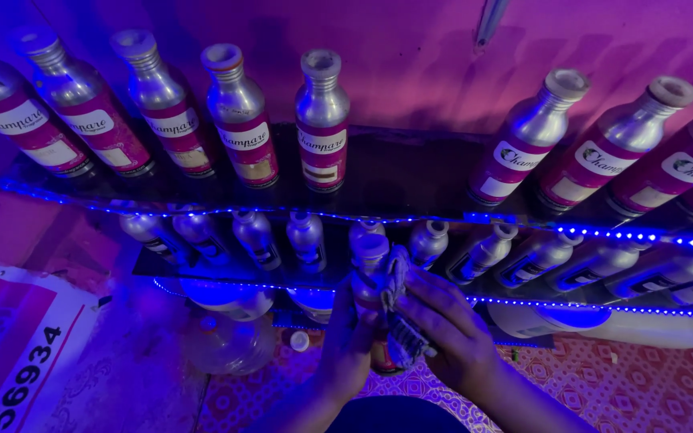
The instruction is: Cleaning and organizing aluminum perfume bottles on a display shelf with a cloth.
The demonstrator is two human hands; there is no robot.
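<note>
Your left hand point(346, 341) is wrapped around the lower body of a silver metal bottle with a maroon label point(370, 277), held upright between your 2 hands so its long axis runs straight up toward the lower shelf. Your right hand point(447, 329) presses a crumpled grey cloth point(399, 309) against the bottle's right side, fingers curled over it. Just behind stand 2 dark shelves edged with blue light strips point(411, 218), lined with matching bottles point(322, 120).

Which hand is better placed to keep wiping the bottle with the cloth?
The right hand. Its fingers press the cloth against the bottle, while the left hand is wrapped around the bottle's body, holding it upright in front of the lower shelf.
</note>
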